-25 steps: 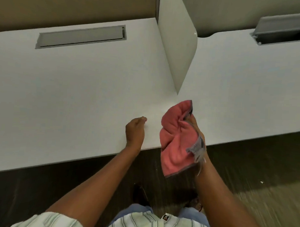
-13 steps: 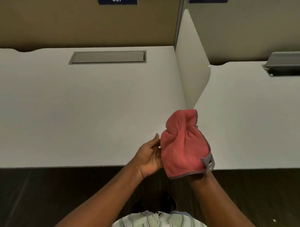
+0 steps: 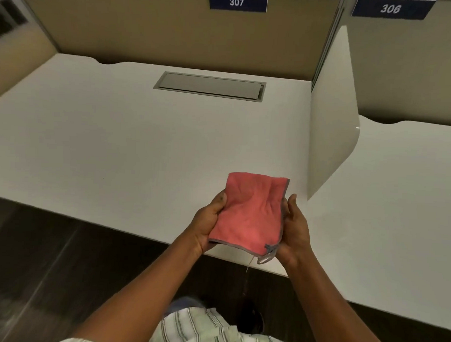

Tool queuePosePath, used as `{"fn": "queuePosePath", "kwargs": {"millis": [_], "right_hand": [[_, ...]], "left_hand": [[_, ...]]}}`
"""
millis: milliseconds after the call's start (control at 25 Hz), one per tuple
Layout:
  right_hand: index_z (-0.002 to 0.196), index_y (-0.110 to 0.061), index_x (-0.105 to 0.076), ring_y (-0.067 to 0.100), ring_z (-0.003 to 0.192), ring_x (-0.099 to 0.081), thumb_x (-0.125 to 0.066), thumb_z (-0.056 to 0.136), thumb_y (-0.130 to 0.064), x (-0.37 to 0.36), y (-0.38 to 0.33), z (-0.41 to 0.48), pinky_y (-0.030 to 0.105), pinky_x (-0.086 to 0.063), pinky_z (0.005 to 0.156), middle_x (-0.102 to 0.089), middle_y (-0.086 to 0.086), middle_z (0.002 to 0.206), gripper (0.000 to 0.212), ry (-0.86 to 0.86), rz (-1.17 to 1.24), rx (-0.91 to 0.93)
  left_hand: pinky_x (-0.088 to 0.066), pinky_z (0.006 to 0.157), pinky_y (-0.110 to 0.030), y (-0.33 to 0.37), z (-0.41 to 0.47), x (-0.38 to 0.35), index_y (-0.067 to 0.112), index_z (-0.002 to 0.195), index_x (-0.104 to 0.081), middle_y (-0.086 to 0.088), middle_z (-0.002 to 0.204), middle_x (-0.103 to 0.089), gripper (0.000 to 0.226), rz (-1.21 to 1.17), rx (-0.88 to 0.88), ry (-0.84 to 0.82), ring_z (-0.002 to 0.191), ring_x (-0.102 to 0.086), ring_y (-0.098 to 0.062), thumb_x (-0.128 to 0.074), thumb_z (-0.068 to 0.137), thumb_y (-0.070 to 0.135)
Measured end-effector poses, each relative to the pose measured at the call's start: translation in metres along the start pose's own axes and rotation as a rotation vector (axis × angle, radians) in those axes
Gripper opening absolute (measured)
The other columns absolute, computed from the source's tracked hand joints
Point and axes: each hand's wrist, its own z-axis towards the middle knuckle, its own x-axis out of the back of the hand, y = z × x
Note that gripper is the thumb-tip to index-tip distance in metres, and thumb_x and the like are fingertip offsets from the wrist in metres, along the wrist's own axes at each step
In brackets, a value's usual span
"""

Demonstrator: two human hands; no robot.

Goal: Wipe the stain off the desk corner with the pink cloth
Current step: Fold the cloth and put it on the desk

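Both hands grip a folded pink microfibre cloth with grey trim (image 3: 252, 212) between them: the left hand (image 3: 208, 225) cups its left edge with the thumb on top, and the right hand (image 3: 295, 228) clasps its right edge, fingers curled under. The cloth is held flat over the front edge of the white tabletop (image 3: 118, 146), near the white divider panel (image 3: 330, 138). A grey cable flap (image 3: 210, 86) sits further back.

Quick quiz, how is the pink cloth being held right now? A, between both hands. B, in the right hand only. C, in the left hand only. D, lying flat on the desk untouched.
A: the left hand and right hand grip opposite sides of the pink cloth.
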Motion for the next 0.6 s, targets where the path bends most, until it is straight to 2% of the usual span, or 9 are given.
{"fn": "queuePosePath", "kwargs": {"millis": [80, 200, 360, 480, 600], "right_hand": [[0.137, -0.015, -0.052, 0.037, 0.126, -0.053, -0.053, 0.092, -0.053, -0.005, 0.0, 0.003, 0.057, -0.034, 0.112, -0.055, 0.016, 0.139, 0.059, -0.067, -0.124, -0.045], [0.138, -0.023, -0.049, 0.029, 0.123, -0.057, -0.055, 0.095, -0.038, -0.013, 0.001, 0.025, 0.053, -0.045, 0.105, -0.057, 0.007, 0.137, 0.046, -0.045, -0.36, 0.027], [0.14, -0.027, -0.044, 0.019, 0.115, -0.062, -0.056, 0.094, -0.027, -0.04, 0.004, 0.053, 0.04, -0.053, 0.095, -0.06, -0.001, 0.133, 0.048, -0.003, -0.417, 0.077], [0.14, -0.026, -0.044, 0.02, 0.116, -0.061, -0.054, 0.097, -0.022, -0.055, 0.012, 0.078, 0.042, -0.05, 0.099, -0.061, -0.001, 0.13, 0.045, 0.075, -0.444, 0.102], [0.139, -0.024, -0.045, 0.022, 0.117, -0.06, -0.051, 0.099, -0.02, -0.07, 0.021, 0.105, 0.044, -0.049, 0.101, -0.061, 0.001, 0.13, 0.041, 0.142, -0.429, 0.1]], "left_hand": [[-0.043, 0.102, -0.044, 0.006, 0.004, 0.01, 0.016, 0.129, -0.055, -0.01, 0.125, -0.062, 0.04, 0.001, -0.027, 0.011, 0.114, -0.058, -0.027, -0.05, 0.092, 0.033], [-0.046, 0.098, -0.044, 0.025, 0.014, 0.026, 0.017, 0.127, -0.056, -0.008, 0.12, -0.066, 0.04, -0.022, -0.044, -0.001, 0.109, -0.061, -0.026, -0.052, 0.09, 0.031], [-0.05, 0.094, -0.041, 0.057, 0.037, 0.052, 0.016, 0.128, -0.056, -0.009, 0.121, -0.065, 0.039, -0.051, 0.04, -0.04, 0.108, -0.062, -0.026, -0.049, 0.093, 0.031], [-0.053, 0.086, -0.038, 0.087, 0.053, 0.072, 0.019, 0.128, -0.056, -0.012, 0.113, -0.067, 0.038, -0.081, 0.116, -0.093, 0.098, -0.065, -0.026, -0.039, 0.095, 0.027], [-0.053, 0.078, -0.035, 0.123, 0.071, 0.097, 0.017, 0.122, -0.06, -0.016, 0.11, -0.066, 0.039, -0.036, 0.139, -0.109, 0.088, -0.064, -0.027, -0.042, 0.088, 0.022]]}}
